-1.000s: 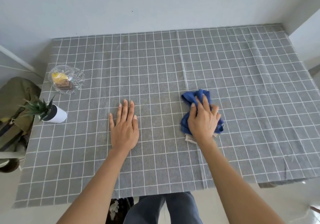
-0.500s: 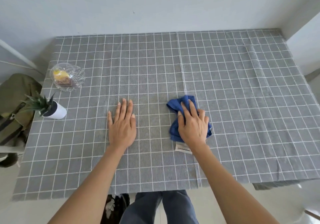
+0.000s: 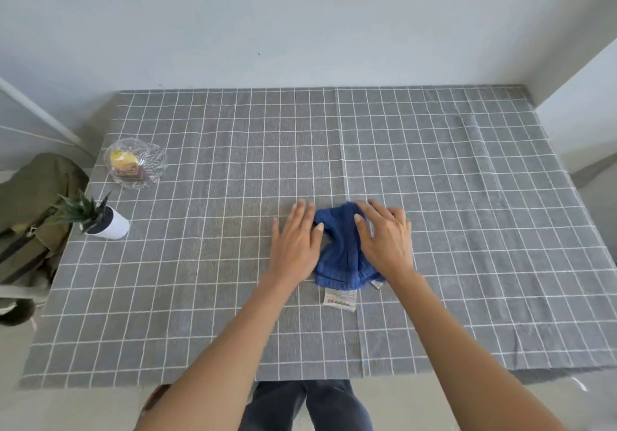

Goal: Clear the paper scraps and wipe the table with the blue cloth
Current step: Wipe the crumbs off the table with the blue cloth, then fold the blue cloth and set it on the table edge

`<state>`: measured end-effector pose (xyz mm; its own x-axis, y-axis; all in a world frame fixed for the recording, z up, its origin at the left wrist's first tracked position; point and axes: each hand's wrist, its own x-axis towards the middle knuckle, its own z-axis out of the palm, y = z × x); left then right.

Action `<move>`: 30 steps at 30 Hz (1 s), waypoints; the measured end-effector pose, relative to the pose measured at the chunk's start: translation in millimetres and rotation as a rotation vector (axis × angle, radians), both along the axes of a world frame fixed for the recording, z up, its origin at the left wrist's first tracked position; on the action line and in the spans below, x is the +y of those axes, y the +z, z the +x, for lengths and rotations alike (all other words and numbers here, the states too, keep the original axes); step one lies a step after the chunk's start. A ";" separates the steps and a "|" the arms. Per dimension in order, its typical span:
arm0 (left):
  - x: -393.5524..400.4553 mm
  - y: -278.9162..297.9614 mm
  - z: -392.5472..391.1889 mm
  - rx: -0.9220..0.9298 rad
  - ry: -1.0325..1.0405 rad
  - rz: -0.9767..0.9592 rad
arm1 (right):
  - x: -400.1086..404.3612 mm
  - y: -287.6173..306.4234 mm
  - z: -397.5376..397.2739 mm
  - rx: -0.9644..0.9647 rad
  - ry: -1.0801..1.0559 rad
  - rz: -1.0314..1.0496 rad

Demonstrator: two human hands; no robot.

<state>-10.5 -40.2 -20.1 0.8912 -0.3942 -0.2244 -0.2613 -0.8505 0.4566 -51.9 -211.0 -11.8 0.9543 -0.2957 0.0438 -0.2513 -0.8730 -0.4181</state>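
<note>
Right hand (image 3: 384,240): my fingers spread, palm flat on the blue cloth (image 3: 340,250), pressing, not gripping.
Left hand (image 3: 295,243): fingers together, flat on the table (image 3: 467,197), thumb side touching the cloth's left edge.
Cloth: bunched, mid-table, toward the near edge.
Label (image 3: 340,298): white tag at cloth's near hem; print unreadable.
Left edge: glass bowl (image 3: 135,162), small potted plant (image 3: 96,218).

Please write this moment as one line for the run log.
stage: wiping | cloth: bunched, mid-table | right hand: flat on cloth | left hand: flat, touching cloth edge | scraps: none seen
</note>
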 end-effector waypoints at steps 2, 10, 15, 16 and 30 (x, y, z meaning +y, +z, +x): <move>-14.6 3.5 2.6 -0.008 0.011 -0.024 | -7.7 1.3 9.0 0.030 0.053 -0.016; -30.5 0.9 4.2 -0.031 -0.038 0.038 | -18.7 4.6 24.4 0.212 0.266 -0.045; -26.7 1.6 -0.6 -0.133 -0.009 0.040 | -23.4 1.0 21.5 0.085 0.228 0.054; -28.3 3.5 1.7 -0.137 -0.001 0.036 | -24.0 0.9 21.2 0.052 0.223 0.072; -19.9 38.3 13.8 0.134 0.219 -0.156 | -42.9 37.4 15.0 0.060 0.185 0.070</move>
